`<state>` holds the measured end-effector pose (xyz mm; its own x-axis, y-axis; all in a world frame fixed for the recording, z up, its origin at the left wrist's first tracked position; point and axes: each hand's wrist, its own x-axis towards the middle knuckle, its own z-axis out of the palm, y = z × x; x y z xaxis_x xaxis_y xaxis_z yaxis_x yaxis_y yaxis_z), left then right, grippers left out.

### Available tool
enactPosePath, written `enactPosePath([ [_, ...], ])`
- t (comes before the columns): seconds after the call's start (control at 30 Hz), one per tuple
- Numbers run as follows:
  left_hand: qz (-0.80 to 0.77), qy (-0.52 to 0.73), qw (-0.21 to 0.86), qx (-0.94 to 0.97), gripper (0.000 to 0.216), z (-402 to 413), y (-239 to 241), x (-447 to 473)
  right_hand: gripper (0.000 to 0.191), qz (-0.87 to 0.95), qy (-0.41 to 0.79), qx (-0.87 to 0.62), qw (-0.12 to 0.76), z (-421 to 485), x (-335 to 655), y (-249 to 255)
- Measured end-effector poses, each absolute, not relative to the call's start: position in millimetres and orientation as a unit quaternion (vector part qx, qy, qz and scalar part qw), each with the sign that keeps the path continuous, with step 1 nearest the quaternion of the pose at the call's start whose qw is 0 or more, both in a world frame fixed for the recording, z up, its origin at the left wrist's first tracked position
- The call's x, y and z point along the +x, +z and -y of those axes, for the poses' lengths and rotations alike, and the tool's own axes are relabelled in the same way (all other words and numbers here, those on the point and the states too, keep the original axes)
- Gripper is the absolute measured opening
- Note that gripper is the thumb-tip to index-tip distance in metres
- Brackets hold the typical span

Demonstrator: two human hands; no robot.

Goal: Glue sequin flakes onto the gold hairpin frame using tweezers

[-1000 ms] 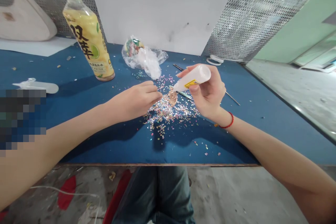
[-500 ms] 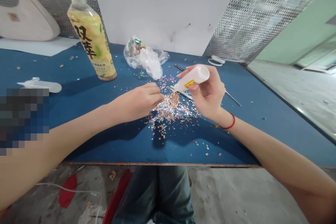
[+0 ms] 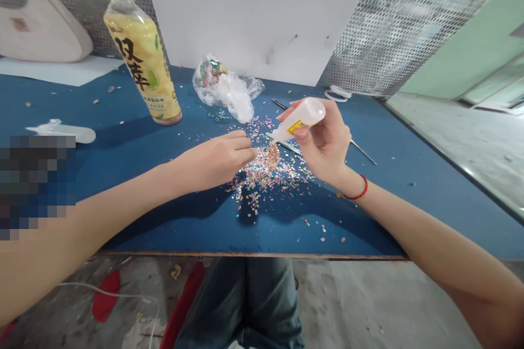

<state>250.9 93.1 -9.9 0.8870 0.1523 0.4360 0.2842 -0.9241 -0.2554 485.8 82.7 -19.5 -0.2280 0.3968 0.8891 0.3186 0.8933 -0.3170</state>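
Right hand (image 3: 325, 147) grasps the white squeeze bottle (image 3: 307, 115), tipped so its nozzle (image 3: 275, 136) meets or nearly meets the top of the copper-coloured piece (image 3: 272, 158), among or just above scattered sequins (image 3: 262, 179) on the desk (image 3: 409, 147). Left hand (image 3: 219, 159) curls beside it, whether pinching it I cannot tell. Best to squeeze gently, keeping nozzle and piece steady.
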Motion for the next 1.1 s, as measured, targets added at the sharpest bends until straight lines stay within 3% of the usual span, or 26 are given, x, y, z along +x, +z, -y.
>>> enactPosePath([
  [1.1,0.143,-0.231,0.126,-0.954,0.029,-93.2,-10.0,252.5,0.03,0.78,0.048,-0.232,0.579,-78.9,487.1,-16.8],
])
